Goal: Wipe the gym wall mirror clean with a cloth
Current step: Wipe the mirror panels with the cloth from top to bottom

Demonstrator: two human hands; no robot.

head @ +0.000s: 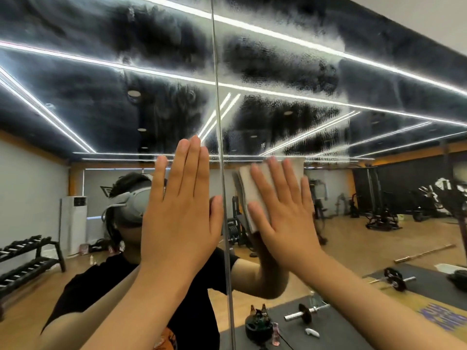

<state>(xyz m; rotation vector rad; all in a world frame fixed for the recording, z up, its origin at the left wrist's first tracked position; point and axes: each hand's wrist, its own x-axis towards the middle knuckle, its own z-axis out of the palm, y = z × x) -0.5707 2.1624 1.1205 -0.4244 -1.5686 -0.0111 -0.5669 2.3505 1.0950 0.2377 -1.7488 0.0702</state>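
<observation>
The gym wall mirror [278, 72] fills the view, split by a vertical seam [219, 122]. Its upper part carries hazy white smears and streaks. My left hand [180, 205] lies flat on the glass just left of the seam, fingers straight and together, holding nothing. My right hand [283, 213] presses a folded pale grey cloth [249, 183] flat against the right panel with spread straight fingers. The cloth shows above and to the left of the fingers; the palm hides the rest of it.
The mirror reflects a person in a black shirt with a headset, a dumbbell rack [27, 258] at left, a white standing unit [73, 223], weight machines at right, and dumbbells [307, 313] and small items on a dark mat.
</observation>
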